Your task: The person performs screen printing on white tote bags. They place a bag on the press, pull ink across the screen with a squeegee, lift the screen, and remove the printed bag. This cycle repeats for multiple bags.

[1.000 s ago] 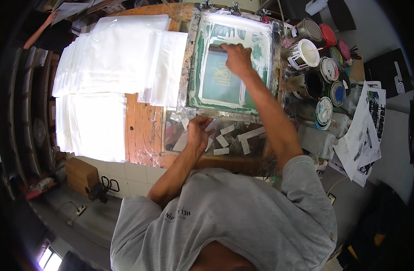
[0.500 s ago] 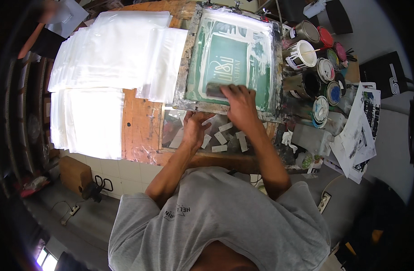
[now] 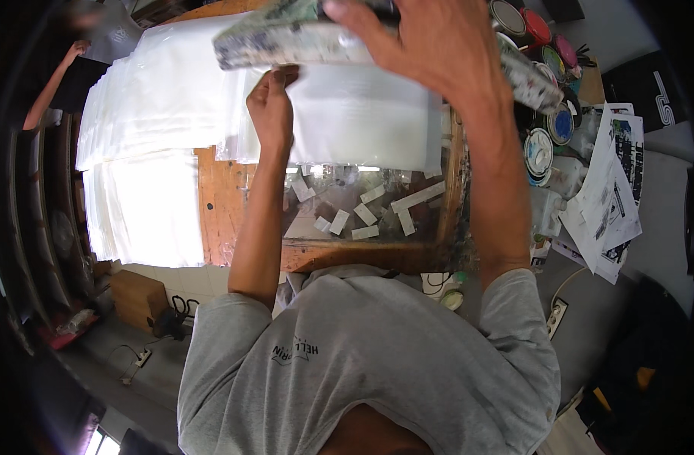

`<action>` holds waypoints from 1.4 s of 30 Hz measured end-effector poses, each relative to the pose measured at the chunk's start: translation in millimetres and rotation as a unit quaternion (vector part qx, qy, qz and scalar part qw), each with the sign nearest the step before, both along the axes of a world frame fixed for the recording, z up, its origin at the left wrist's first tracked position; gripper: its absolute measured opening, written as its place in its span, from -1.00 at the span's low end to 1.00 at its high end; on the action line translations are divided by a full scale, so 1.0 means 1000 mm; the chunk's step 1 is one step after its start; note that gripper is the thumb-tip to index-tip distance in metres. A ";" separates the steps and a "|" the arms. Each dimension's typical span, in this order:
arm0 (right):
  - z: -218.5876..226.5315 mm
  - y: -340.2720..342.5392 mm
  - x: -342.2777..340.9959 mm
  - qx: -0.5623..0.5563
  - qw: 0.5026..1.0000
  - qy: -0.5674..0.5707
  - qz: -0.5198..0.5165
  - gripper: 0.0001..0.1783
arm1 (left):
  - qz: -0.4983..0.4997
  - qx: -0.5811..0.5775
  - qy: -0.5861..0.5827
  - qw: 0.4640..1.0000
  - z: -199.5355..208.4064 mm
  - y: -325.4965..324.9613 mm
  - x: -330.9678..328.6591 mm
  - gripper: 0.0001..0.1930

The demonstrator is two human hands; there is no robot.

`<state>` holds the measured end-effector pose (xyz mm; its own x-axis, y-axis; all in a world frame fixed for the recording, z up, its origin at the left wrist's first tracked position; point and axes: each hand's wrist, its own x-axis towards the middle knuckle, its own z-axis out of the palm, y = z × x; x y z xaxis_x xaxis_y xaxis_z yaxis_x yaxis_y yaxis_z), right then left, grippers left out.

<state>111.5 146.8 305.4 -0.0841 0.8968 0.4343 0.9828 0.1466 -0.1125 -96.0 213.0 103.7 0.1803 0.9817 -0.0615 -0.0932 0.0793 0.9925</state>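
The screen printing frame, its wood crusted with paint, is raised and tilted at the top of the view. My right hand reaches across it, closed around the dark squeegee; its fingertips are cut off or hidden. Below the frame lies a translucent plastic bag, flat on the glass-like panel. Beside the bag's left edge, my left hand has its fingers pinched together just under the frame's lower edge. What sits between those fingertips cannot be made out.
Stacks of clear plastic bags cover the left of the wooden table. Several pale strips show under the panel. Paint cans and loose printed papers stand at the right. Another person's arm is at far left.
The frame has gone from lying flat to raised, uncovering the bag beneath. My right hand has moved up and away with the squeegee; my left hand has moved up and left.
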 end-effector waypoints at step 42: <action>0.059 0.047 0.031 -0.123 0.986 0.116 -0.011 -0.14 | -0.235 0.323 0.463 0.791 -0.109 -0.178 0.115 -0.47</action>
<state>143.0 193.6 364.1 0.0124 0.9777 0.2094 0.9289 0.0663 -0.3644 19.2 35.2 -5.5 0.7059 0.7002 0.1073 0.5867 -0.6627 0.4654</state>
